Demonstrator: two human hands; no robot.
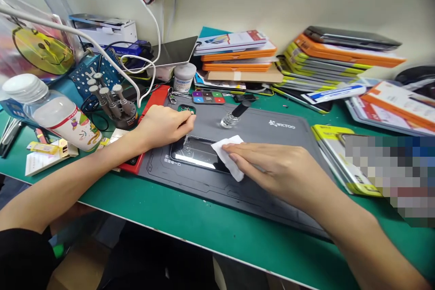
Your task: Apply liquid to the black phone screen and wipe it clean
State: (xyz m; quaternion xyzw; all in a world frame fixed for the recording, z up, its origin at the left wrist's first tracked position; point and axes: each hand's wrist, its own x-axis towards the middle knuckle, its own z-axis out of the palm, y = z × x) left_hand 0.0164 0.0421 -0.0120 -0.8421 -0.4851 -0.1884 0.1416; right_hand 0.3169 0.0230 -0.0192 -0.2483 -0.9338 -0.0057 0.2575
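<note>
A phone with a dark, glossy screen (197, 156) lies face up on a grey work mat (272, 145). A bright strip of light reflects along the glass. My right hand (278, 163) presses a folded white wipe (234, 176) onto the screen's right part, fingers stretched over the cloth. My left hand (168, 127) is closed with curled fingers at the phone's upper left end; whatever those fingers may hold is hidden. Behind the phone stands a small clear glass bottle with a black cap (231, 120).
Left of the mat are a screwdriver stand (118, 108), a large drink bottle (68, 118) and a small white box (47, 158). Orange and yellow flat packs (326, 72) are piled along the wall. More yellow packs (346, 167) lie at right. A white cable (102, 50) hangs across the left.
</note>
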